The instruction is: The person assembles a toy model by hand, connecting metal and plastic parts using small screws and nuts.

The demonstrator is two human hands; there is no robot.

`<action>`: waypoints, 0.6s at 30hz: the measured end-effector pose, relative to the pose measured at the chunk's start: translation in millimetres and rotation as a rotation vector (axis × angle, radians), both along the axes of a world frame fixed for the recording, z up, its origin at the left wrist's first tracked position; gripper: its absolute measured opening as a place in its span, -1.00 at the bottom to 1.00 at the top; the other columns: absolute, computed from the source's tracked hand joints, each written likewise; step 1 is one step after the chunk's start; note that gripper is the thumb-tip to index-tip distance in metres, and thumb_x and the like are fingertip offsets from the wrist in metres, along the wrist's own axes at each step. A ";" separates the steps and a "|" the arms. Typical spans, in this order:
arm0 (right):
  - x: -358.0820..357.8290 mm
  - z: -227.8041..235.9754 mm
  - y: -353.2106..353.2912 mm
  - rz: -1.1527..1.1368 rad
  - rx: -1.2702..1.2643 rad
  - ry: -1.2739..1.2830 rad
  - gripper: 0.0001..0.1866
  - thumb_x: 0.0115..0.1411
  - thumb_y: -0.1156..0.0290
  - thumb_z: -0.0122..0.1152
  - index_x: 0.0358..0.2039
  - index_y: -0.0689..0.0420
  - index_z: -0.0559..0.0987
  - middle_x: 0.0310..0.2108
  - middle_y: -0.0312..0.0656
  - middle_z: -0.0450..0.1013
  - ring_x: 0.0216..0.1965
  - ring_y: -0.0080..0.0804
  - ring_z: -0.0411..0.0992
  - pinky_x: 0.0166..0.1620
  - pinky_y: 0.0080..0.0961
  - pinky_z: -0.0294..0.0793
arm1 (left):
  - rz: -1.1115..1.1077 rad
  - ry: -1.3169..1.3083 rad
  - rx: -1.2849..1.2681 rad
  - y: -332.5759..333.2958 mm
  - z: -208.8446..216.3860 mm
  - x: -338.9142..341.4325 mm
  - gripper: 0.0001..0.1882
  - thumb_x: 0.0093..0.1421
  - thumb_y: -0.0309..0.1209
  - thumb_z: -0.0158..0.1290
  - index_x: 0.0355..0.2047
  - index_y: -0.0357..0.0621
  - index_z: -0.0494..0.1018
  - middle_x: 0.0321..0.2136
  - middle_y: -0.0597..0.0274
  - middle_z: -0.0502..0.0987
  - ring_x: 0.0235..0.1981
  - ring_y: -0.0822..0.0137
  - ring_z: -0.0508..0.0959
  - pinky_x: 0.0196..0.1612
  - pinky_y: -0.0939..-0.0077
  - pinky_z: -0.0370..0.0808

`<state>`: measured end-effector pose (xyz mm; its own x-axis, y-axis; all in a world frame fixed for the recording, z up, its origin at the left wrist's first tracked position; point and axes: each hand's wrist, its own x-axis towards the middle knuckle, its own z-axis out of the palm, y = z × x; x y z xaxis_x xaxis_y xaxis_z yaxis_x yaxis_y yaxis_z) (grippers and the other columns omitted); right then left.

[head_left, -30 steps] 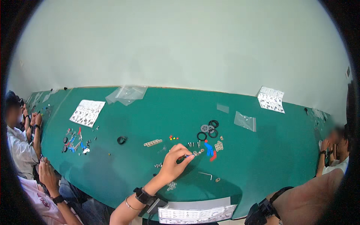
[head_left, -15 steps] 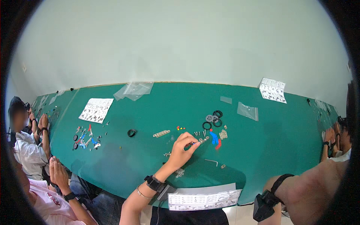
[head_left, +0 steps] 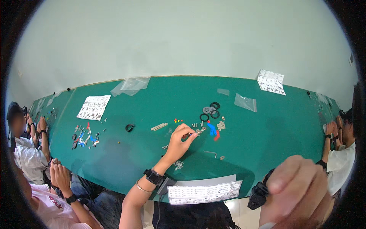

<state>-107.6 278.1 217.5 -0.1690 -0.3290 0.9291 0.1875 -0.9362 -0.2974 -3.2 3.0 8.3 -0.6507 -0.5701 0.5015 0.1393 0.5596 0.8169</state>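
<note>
Well, left of the strip (head_left: 159,126) lies a ring (head_left: 130,127). Just right of that strip I have the left hand (head_left: 178,143) pinching a small part (head_left: 186,135), likely light, stiff, best held by its ends. Screws (head_left: 196,125) and blue pieces (head_left: 212,129) crowd farther right. Rightmost, the right hand (head_left: 299,187) curls, blurred; I can't tell if it holds anything.

The left hand (head_left: 180,144) is just below the frame's centre, thumb and forefinger pinching; the right hand (head_left: 299,189), large and blurred, fills the lower right, fingers bent.
</note>
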 end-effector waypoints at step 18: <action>-3.7 35.1 17.9 0.388 0.078 0.387 -0.85 0.35 0.35 -0.10 -0.19 0.12 0.41 -0.12 -0.19 0.30 -0.05 -0.42 0.24 0.00 -0.36 0.11 | 0.007 -0.010 0.029 -2.7 -2.7 7.3 -0.92 0.21 -0.49 0.21 -0.37 -0.25 0.57 -0.45 0.27 0.45 -0.43 0.40 0.37 -0.38 0.51 0.27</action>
